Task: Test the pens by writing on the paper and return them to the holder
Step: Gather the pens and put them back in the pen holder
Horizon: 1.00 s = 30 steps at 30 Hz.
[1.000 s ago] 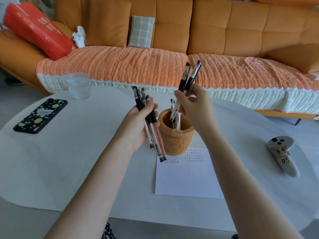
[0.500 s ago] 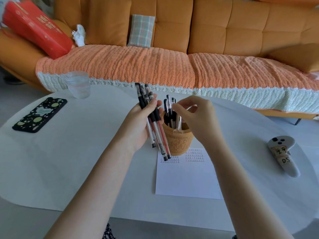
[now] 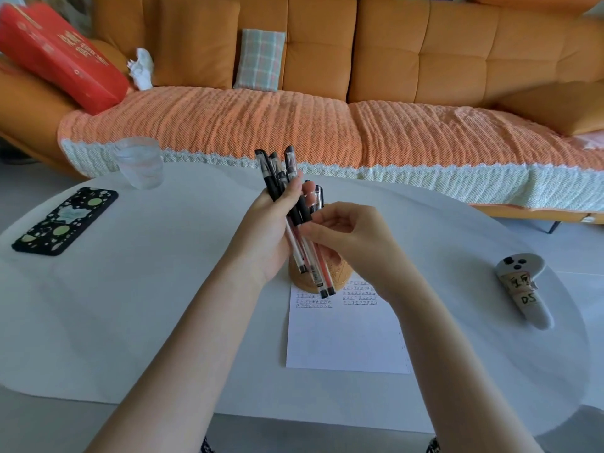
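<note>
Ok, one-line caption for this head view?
Left hand holds a bundle of black-capped pens over the cork holder; right hand pinches one.

A home living room is showing here. A long orange tufted leather sofa [image 3: 392, 44] is filling the background, its seat wearing an orange woven cover with a white lace edge [image 3: 294, 132]. A small plaid cushion [image 3: 260, 58] is leaning against the backrest, and a red rectangular gift box [image 3: 58, 57] is lying tilted by the armrest. In front, a low white rounded table [image 3: 130, 305] is carrying a clear drinking glass [image 3: 140, 163] and a phone in a black patterned case [image 3: 65, 221].
</note>
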{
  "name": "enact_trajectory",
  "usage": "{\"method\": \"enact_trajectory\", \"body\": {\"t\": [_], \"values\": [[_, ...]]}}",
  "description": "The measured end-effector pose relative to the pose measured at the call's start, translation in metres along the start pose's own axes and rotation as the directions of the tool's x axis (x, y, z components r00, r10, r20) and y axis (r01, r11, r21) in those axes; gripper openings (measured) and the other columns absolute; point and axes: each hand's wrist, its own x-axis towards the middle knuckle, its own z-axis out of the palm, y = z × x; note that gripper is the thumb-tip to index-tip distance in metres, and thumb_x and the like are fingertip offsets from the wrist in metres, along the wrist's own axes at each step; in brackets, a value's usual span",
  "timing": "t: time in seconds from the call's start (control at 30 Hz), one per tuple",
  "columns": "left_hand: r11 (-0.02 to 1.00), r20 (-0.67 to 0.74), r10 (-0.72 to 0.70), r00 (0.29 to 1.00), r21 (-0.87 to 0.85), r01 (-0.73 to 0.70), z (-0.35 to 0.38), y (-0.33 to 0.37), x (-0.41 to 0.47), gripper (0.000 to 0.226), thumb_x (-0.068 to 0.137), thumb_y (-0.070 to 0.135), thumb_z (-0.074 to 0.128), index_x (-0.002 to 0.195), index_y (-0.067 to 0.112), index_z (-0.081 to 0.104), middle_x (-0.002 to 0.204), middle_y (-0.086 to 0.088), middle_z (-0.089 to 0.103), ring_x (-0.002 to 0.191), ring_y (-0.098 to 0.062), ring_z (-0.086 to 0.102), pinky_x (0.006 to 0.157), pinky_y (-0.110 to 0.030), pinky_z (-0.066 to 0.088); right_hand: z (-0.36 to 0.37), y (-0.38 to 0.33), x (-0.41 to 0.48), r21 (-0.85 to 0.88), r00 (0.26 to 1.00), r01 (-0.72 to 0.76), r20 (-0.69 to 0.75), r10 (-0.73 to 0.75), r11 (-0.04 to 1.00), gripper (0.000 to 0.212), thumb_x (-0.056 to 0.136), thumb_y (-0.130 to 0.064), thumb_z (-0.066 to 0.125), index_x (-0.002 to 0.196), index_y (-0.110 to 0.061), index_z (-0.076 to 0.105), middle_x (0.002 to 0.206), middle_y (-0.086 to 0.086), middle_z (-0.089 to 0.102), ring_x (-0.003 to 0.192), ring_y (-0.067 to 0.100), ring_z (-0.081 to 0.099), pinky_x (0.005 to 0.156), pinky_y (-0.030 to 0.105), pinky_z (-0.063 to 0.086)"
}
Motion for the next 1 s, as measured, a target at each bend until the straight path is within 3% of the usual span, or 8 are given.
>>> {"method": "enact_trajectory", "body": {"t": [0.13,0.23,0.4,0.47,0.63,0.73,0.8,1.0], "values": [[1.0,-0.016,-0.017,1.0,-0.002,0.017,0.002,-0.003,0.001,0.017,0.097,0.023,0.045,0.1,0.013,0.059,0.093,0.0,0.06,0.079,-0.011,0.06,0.062,-0.023,0.054,-0.007,-0.005,0.0,-0.085,1.0,0.002,0.009,-0.001,0.996,0.014,0.082,-0.011,0.071,0.083,0.002,0.066,0.055,0.006,0.057,0.04,0.012,0.044,0.048,0.022,0.04],[0.999,-0.073,-0.028,0.997,-0.038,0.026,-0.002,-0.003,0.003,0.02,0.097,0.021,0.045,0.111,0.01,0.056,0.09,0.001,0.062,0.079,-0.011,0.058,0.065,-0.025,0.05,-0.018,-0.007,0.002,-0.096,0.999,0.019,-0.031,-0.022,0.995,0.01,0.085,-0.009,0.068,0.084,0.0,0.064,0.058,0.006,0.059,0.041,0.007,0.05,0.049,0.018,0.044],[0.998,-0.077,-0.038,0.996,-0.059,0.034,-0.012,0.001,0.004,0.017,0.096,0.017,0.048,0.11,0.012,0.055,0.089,0.001,0.061,0.076,-0.009,0.057,0.061,-0.024,0.048,-0.037,0.001,0.02,-0.153,0.899,0.13,-0.398,-0.182,0.98,0.01,0.087,-0.01,0.064,0.092,-0.002,0.062,0.068,0.006,0.063,0.047,0.004,0.056,0.05,0.017,0.048],[0.998,-0.065,-0.043,0.997,-0.058,0.039,-0.011,0.001,0.003,0.012,0.095,0.017,0.049,0.105,0.013,0.056,0.086,0.001,0.059,0.074,-0.009,0.056,0.061,-0.023,0.048,-0.037,0.008,0.028,-0.195,0.87,0.142,-0.444,-0.216,0.971,0.011,0.087,-0.01,0.063,0.093,-0.001,0.061,0.07,0.008,0.066,0.049,0.004,0.058,0.05,0.017,0.047],[0.996,-0.05,-0.06,0.997,-0.073,0.056,-0.01,0.002,0.004,0.01,0.095,0.016,0.049,0.101,0.013,0.056,0.082,0.001,0.056,0.07,-0.009,0.055,0.06,-0.023,0.046,-0.035,0.031,0.037,-0.401,0.917,-0.025,-0.373,-0.139,0.916,0.016,0.084,-0.017,0.068,0.089,-0.002,0.067,0.071,0.006,0.068,0.052,0.003,0.057,0.05,0.006,0.038],[0.996,-0.051,-0.062,0.997,-0.073,0.058,-0.012,0.002,0.005,0.011,0.095,0.016,0.048,0.102,0.012,0.056,0.079,0.002,0.055,0.069,-0.009,0.053,0.061,-0.024,0.046,-0.035,0.033,0.028,-0.474,0.896,-0.082,-0.42,-0.143,0.877,0.028,0.082,-0.026,0.071,0.1,-0.004,0.067,0.082,0.008,0.068,0.074,0.021,0.063,0.065,0.02,0.045],[0.996,-0.053,-0.059,0.997,-0.065,0.056,-0.012,0.001,0.005,0.011,0.095,0.017,0.048,0.101,0.013,0.056,0.079,0.002,0.054,0.069,-0.009,0.053,0.063,-0.024,0.047,-0.032,0.024,0.019,-0.418,0.876,-0.025,-0.447,-0.182,0.908,0.022,0.082,-0.026,0.071,0.094,-0.008,0.068,0.079,0.007,0.067,0.073,0.024,0.063,0.068,0.031,0.049],[0.999,-0.08,-0.041,0.996,-0.034,0.038,-0.007,-0.001,0.004,0.014,0.096,0.021,0.047,0.098,0.014,0.059,0.081,0.003,0.053,0.076,-0.009,0.053,0.059,-0.02,0.049,0.009,0.0,-0.004,-0.22,0.995,0.093,-0.027,-0.101,0.971,0.02,0.073,-0.024,0.08,0.079,-0.008,0.069,0.06,0.003,0.062,0.047,0.01,0.054,0.051,0.02,0.047]]}}
